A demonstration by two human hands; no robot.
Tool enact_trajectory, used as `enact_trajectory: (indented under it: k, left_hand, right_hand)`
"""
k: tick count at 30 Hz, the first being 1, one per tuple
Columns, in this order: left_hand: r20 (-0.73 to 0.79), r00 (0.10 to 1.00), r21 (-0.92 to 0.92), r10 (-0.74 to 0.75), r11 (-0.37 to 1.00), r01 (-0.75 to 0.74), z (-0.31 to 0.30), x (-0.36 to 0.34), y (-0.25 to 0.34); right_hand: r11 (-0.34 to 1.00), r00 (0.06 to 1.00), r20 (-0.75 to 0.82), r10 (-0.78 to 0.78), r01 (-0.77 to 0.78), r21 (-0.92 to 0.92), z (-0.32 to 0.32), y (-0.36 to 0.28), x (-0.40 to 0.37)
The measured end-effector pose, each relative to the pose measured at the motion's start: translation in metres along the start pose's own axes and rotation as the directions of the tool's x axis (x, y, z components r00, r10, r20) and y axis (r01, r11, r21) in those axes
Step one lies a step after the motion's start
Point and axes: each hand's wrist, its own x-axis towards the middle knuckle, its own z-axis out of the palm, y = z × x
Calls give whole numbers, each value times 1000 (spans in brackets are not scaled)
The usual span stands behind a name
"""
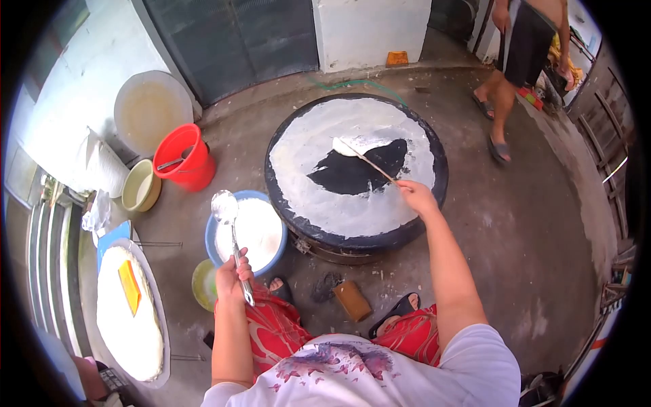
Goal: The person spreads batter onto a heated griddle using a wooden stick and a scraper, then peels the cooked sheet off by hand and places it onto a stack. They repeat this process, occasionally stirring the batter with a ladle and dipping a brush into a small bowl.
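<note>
My right hand [418, 198] is closed around the thin handle of a batter spreader [371, 163]. The spreader's white-coated end rests on the large round black griddle [439, 178]. White batter [319, 129] covers most of the griddle in a wide ring, with an uneven dark patch bare in the middle. In my left hand [235, 277] is a metal ladle [234, 234], its bowl smeared white and held up over a blue basin [281, 252]. White batter [252, 234] fills much of that basin. My left fingers wrap round the ladle's handle.
A red bucket [193, 169] and a yellowish basin [141, 186] stand at left. A white-covered oval board [125, 332] carries a yellow scraper [129, 288]. A brick [352, 301] lies between my feet. Another person [505, 85] stands at upper right.
</note>
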Motion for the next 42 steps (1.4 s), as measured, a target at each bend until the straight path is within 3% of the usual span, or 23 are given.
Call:
enact_trajectory:
  k: [1, 2, 3, 5, 6, 8, 9, 11, 15, 17, 18, 20, 21, 24, 26, 27, 29, 31, 34, 37, 39, 40, 42]
  left_hand:
    - [17, 1000, 21, 10, 1000, -10, -2, 1, 2]
    - [33, 999, 41, 19, 999, -21, -4, 2, 2]
    - [30, 999, 37, 19, 999, -20, -4, 2, 2]
    - [34, 999, 39, 8, 999, -9, -2, 1, 1]
    - [37, 999, 48, 4, 999, -6, -4, 2, 2]
    - [49, 999, 34, -8, 999, 6, -3, 2, 3]
    - [61, 998, 23, -26, 999, 25, -4, 1, 3]
    - [58, 998, 26, -23, 999, 22, -7, 1, 5]
    - [50, 999, 65, 20, 998, -23, -9, -2, 4]
    - [33, 999, 79, 31, 996, -34, -8, -2, 6]
    - [55, 998, 60, 7, 998, -10, -10, 0, 7]
    - [74, 997, 35, -16, 999, 13, -12, 0, 7]
    - [72, 997, 32, -16, 999, 14, -12, 0, 7]
    - [78, 997, 8, -28, 1000, 27, -15, -2, 8]
    - [68, 998, 27, -18, 1000, 16, -16, -3, 9]
    - [70, 997, 28, -18, 999, 16, -15, -3, 10]
    - [69, 997, 58, 13, 998, -17, -13, -5, 10]
    - [69, 998, 48, -2, 999, -1, -13, -3, 10]
    - [81, 996, 30, -27, 999, 25, -13, -1, 12]
    - [69, 997, 25, -42, 999, 40, -15, -4, 12]
    - [57, 998, 41, -30, 999, 27, -16, -5, 11]
    - [57, 998, 41, -32, 999, 30, -16, -6, 11]
    - [53, 998, 38, -17, 999, 15, -15, -6, 11]
  right_hand:
    - [996, 995, 27, 94, -94, 6, -9, 1, -5]
    - [994, 977, -185, 109, -109, 7, 1, 10, -4]
    - [994, 977, -182, 108, -109, 3, 24, 30, 11]
    - [982, 963, -248, -102, 137, 130, 70, 71, 43]
    - [982, 963, -248, -103, 138, 130, 72, 59, 37]
    - [966, 965, -66, -256, 257, 14, 69, 12, 11]
    - [967, 966, -60, -253, 255, 15, 57, 7, 2]
    - [985, 974, 159, -159, 145, 99, 31, 1, -3]
    - [998, 998, -48, 51, -50, 29, 42, 15, 0]
    - [947, 965, -82, -249, 261, 189, 84, 35, 29]
    - [947, 965, -82, -250, 261, 189, 83, 28, 28]
    - [939, 935, 115, -335, 323, 115, 68, -2, 11]
    - [940, 935, 118, -335, 323, 113, 50, -12, 3]
    - [953, 932, 268, -243, 281, -113, -10, -34, -29]
    - [927, 963, 48, -266, 269, -262, -29, -37, -52]
    - [927, 963, 45, -267, 270, -262, -19, -35, -58]
    - [856, 842, -314, -439, 286, -430, 20, -33, -74]
    - [772, 715, -336, -613, 453, -445, 64, -38, -93]
    - [703, 708, -207, -675, 531, -473, 113, -42, -103]
    - [706, 756, -188, -626, 449, -547, 114, -27, -98]
    - [765, 819, -275, -503, 274, -583, 94, -23, -88]
    - [832, 881, -292, -372, 177, -526, 85, -28, -88]
    - [898, 884, -321, -339, 202, -391, 86, -33, -97]
